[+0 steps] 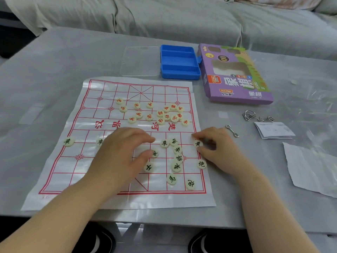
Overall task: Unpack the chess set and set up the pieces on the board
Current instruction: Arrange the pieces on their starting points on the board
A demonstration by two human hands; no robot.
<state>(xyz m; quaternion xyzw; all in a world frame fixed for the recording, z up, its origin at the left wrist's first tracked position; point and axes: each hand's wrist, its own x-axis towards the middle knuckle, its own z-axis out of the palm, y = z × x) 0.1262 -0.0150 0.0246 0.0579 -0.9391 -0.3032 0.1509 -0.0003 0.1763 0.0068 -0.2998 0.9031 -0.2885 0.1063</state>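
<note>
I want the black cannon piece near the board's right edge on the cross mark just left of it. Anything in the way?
Yes: another black piece lies against the cross mark, part of a cluster there. The cannon piece itself is uncovered; the right hand pinches a different piece beyond it.

- The board (76,114) has open squares along its far rows and down its left side, where only two black-lettered pieces (69,141) sit, well apart.
- Red-lettered pieces (160,114) crowd the right middle, several touching.
- More black-lettered pieces are scattered over the near right squares, with narrow gaps between them.
- The left hand (124,152) covers the board's middle. The right hand (215,148) pinches a black-lettered piece (197,143) at the right edge.
- Just beyond the board, a clear lid (140,61), a blue case (179,62) and a purple box (235,75) line up side by side.
- To the right lie a metal hook (232,131), wire rings (249,115), a leaflet (273,130) and a paper sheet (313,167).
- The table (45,79) left of the board is open surface.
</note>
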